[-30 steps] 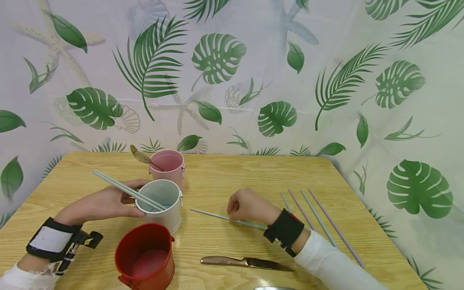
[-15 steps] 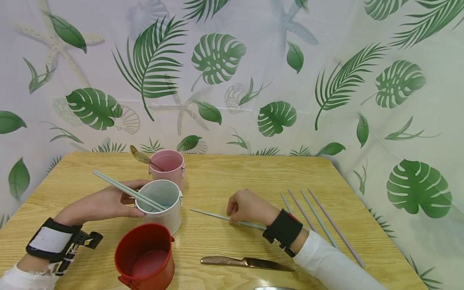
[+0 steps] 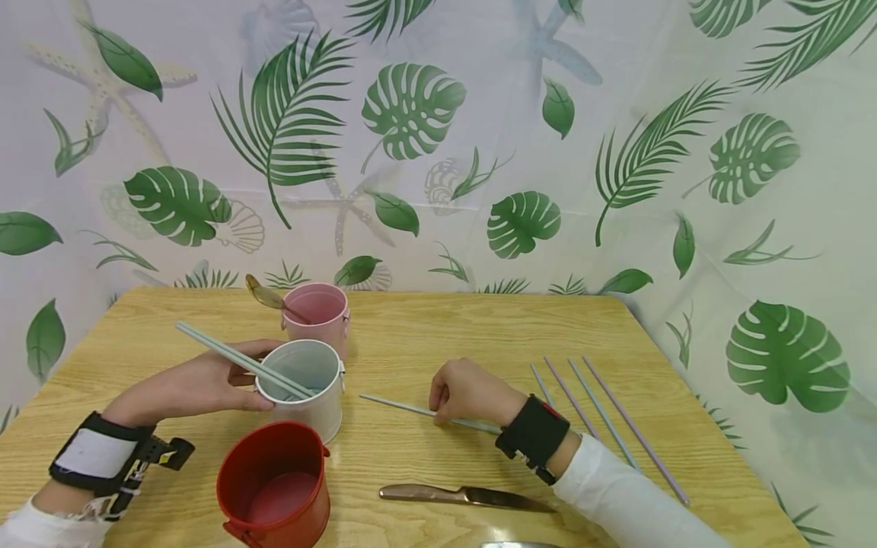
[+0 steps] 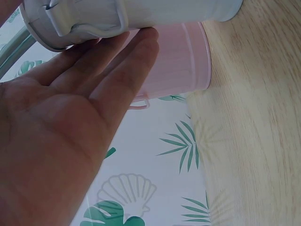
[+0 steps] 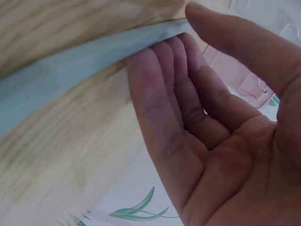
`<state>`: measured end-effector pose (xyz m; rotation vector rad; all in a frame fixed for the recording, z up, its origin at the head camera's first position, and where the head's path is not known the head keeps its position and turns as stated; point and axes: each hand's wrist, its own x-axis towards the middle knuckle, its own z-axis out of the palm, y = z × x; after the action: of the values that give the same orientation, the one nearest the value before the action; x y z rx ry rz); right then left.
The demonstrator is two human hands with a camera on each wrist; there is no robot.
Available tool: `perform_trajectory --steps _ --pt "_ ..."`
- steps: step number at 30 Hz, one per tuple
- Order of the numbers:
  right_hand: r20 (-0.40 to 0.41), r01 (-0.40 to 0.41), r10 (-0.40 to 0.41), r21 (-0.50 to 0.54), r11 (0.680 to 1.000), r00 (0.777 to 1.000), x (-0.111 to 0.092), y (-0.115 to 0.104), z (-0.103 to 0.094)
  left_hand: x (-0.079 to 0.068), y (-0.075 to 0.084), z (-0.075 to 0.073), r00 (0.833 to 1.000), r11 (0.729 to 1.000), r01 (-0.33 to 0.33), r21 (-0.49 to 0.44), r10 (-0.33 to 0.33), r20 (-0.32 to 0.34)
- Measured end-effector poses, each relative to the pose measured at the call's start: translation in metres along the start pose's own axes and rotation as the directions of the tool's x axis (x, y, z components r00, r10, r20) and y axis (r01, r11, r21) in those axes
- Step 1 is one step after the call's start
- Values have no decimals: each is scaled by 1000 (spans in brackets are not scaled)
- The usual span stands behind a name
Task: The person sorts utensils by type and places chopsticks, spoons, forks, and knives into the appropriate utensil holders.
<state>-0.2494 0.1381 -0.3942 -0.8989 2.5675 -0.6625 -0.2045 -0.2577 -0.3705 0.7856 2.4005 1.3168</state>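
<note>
While your left hand point(image 3: 195, 386) grips the white bucket point(image 3: 322, 415), your right hand point(image 3: 474, 392) pinches the pale green stick point(image 3: 404, 407) lying on the table point(image 3: 438, 327); it looks light, stiff and perhaps slippery, so a mid-length pinch seems surest.

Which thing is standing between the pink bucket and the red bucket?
The white bucket, with the left hand at its side; the head view shows this.

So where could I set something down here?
Widest is the back of the table, between the pink bucket and the blue and purple sticks, beyond the right hand. A smaller one lies between the pale green stick and knife. Crowded: the left, where the left hand grips the white bucket beside the red bucket.
</note>
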Motion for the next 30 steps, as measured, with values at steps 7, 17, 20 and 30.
perform_trajectory --steps 7,17,20,30 --pt "-5 7 -7 -29 1000 1000 0 -1 1 0 0 0 1000 1000 11 3 -11 -6" --pt "-9 9 -9 -46 999 1000 2 -1 1 0 1 0 1000 1000 10 4 -10 -1" --pt "-12 14 -15 -49 999 1000 2 -1 1 0 0 -1 1000 1000 7 4 -7 -1" --pt "-6 20 -20 -71 997 1000 2 -1 3 -3 1 -1 1000 1000 1 4 -1 -1"
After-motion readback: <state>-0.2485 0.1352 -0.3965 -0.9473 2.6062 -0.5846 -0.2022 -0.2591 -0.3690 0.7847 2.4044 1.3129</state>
